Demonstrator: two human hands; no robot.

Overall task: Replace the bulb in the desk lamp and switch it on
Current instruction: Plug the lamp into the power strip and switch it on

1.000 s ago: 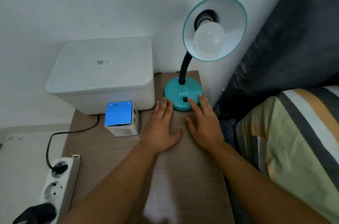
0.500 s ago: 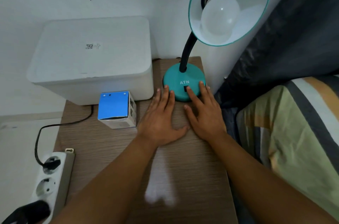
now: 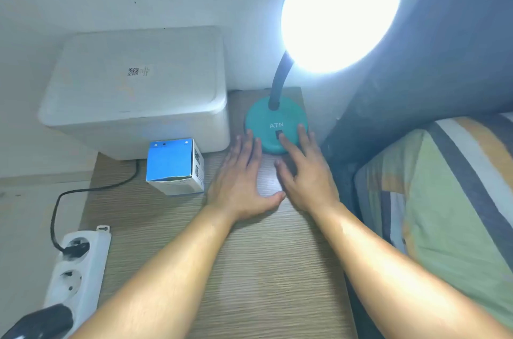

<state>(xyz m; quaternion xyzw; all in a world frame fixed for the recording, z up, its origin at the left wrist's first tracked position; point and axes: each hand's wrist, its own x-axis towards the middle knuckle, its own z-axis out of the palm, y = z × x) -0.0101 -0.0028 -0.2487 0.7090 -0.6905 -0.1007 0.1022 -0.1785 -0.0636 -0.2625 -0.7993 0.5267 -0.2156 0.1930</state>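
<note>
Head view: the lamp point(image 3: 277, 122) has come on since half a second ago, so the task looks finished. Right hand point(image 3: 305, 174), open, has a fingertip on the switch point(image 3: 279, 133) on the base; left hand point(image 3: 241, 183) lies flat and empty just beside it. Glare hides the bulb and shade.

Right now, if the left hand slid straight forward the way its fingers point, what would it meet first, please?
The left hand lies flat on the table, fingers toward the lamp's teal base. Its fingertips already look to be at the base's front edge, so it would meet that first.
</note>
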